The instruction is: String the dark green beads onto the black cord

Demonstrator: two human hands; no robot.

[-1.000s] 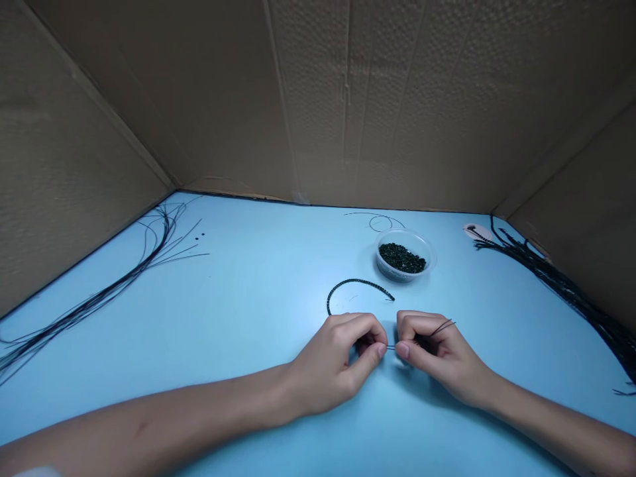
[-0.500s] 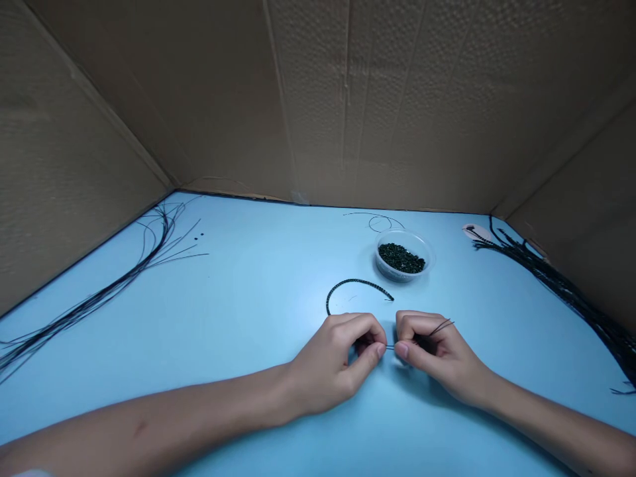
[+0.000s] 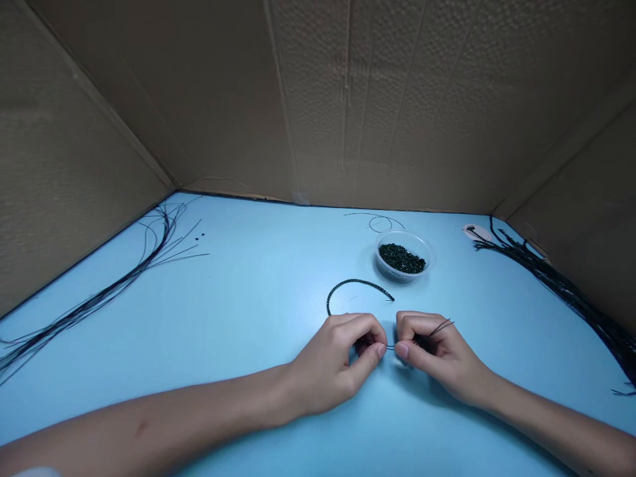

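Left hand (image 3: 340, 364): grip clamped, thumb against forefinger, on thin dark threads (image 3: 390, 347). Right hand (image 3: 437, 354): grip closed on the same threads, just beside the left, their ends jutting past its curled fingers. The short exposed span runs straight between the two, right of the centre of the surface (image 3: 238, 377); holding so close presumably keeps fine material steady and under control.

A curved beaded strand (image 3: 355, 280) lies just beyond the left hand, one end passing out of sight behind it. Whether it joins the held threads, I cannot tell.

Nearer the far edge, right of centre, stands a clear tub (image 3: 400, 276) of dark beads (image 3: 401, 258), apparently set within easy reach. A looped thread (image 3: 380, 223) lies behind it.

Loose threads (image 3: 129, 275) run along the left edge from near the far left corner; a bundle of dark strands (image 3: 556, 278) follows the right edge. Both appear laid aside to prevent tangling. Cardboard walls (image 3: 318, 99) border the surface, probably as a screen.
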